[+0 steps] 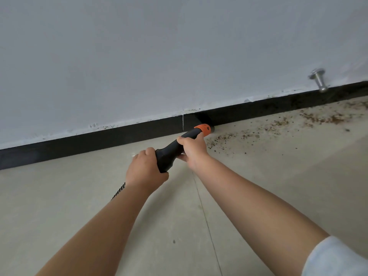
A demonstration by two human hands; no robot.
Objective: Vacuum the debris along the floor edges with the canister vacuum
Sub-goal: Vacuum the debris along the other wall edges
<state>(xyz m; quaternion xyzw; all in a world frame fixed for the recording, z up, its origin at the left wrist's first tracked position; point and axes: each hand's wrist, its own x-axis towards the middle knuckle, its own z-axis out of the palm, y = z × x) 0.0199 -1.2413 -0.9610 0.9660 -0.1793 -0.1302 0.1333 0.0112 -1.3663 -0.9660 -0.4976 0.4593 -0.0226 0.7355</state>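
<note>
A black vacuum nozzle with an orange collar points at the foot of the black skirting board. My left hand grips its rear end, where a ribbed black hose leaves under my wrist. My right hand grips the nozzle further forward, just behind the collar. Brown crumb-like debris lies scattered on the beige tile floor along the skirting, to the right of the nozzle tip. The canister itself is out of view.
A grey wall rises above the skirting. A metal door stopper juts from the wall at the right, above the debris. Tile joints run across the floor beneath my arms.
</note>
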